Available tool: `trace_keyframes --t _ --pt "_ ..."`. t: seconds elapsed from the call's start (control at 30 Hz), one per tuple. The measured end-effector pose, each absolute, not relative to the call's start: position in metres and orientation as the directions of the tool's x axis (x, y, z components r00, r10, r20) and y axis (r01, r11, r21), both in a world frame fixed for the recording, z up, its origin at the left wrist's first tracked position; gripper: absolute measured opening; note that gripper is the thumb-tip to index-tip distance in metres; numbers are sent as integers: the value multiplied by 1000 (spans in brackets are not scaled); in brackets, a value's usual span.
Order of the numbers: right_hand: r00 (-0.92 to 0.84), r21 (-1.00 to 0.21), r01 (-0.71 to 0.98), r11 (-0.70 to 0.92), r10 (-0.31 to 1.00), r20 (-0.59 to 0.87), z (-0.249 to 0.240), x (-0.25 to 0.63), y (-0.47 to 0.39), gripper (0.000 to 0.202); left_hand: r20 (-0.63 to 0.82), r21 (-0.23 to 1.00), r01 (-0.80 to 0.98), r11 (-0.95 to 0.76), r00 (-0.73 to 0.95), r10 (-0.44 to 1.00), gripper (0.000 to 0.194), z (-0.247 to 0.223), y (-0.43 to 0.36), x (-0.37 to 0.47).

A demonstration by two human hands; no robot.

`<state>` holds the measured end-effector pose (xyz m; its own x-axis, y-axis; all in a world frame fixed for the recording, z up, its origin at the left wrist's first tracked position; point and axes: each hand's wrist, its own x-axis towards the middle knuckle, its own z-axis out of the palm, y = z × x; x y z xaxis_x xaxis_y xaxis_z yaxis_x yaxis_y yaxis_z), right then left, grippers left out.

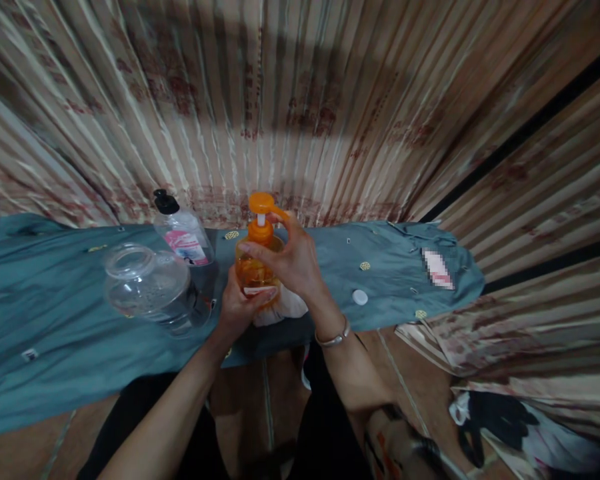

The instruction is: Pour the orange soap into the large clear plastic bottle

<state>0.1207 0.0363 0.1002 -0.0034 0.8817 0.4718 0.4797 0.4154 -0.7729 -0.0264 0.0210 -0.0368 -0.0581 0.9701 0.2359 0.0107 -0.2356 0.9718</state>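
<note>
An orange see-through pump bottle (256, 270) with an orange pump head stands upright between my hands. My left hand (240, 303) is closed round its lower part, by a white label. My right hand (295, 260) grips the upper body, thumb across the front and a finger raised beside the pump spout. A crumpled white cloth or tissue (293, 307) shows behind and below the bottle, partly hidden by my right wrist. To the left are a big clear wide-mouthed jar (147, 287) and a clear bottle with a black pump and pink label (180, 233).
A green patterned cloth (40, 293) covers the long narrow surface. On its right side lie a small round white cap (360, 297) and a blurred-out pinkish item (437, 269). Pleated curtains (290, 100) hang close behind, and dark fabric (500, 417) lies on the floor at lower right.
</note>
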Motion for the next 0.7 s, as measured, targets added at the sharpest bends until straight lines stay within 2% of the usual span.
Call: trace_keyframes --t 0.1,0.23,0.3,0.47,0.57,0.7 --pt "-27 -789 437 431 884 467 99 121 39 58 220 975 2 -220 -55 974 90 -33 20 -26" --pt "-163 -797 375 474 879 447 103 128 38 47 197 980 14 -197 -66 978 89 -32 19 -27" --pt "-191 -801 382 461 887 420 106 130 37 48 191 982 15 -190 -68 979 88 -32 18 -26" --pt "-68 -798 421 432 892 447 107 125 37 66 196 980 -12 -197 -49 979 91 -31 19 -24" --pt "-18 -798 431 420 889 458 105 122 37 60 202 979 -16 -203 -51 978 93 -32 21 -23" --pt "-124 -803 403 440 895 428 108 126 35 47 208 978 0 -208 -72 976 91 -37 21 -25"
